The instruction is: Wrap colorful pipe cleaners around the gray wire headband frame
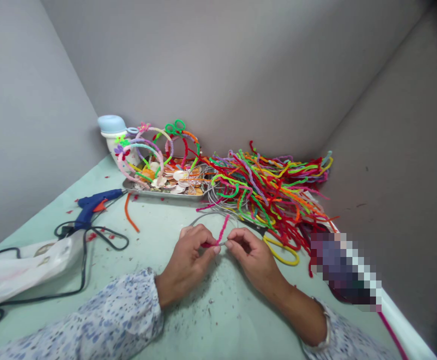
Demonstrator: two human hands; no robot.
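My left hand [188, 257] is closed in a pinch on a pink pipe cleaner [223, 229], whose free end points up and away between my hands. Thumb and index finger of my right hand [256, 260] press together on a thin grey wire, close to where the pipe cleaner meets it. That wire [208, 213] appears to arc behind my hands over the table. Just beyond my right hand lie scissors with yellow handles [284, 257], their blades partly under a heap of colourful pipe cleaners [267, 185].
At the back, a metal tray [166, 195] holds pale discs and several fuzzy rings [162, 131]. A white bottle with a blue cap [111, 124] stands behind it. Left are a blue glue gun [91, 202], its looping black cord [85, 270] and a white plastic bag [34, 265]. A dark, blurred item [342, 270] lies right.
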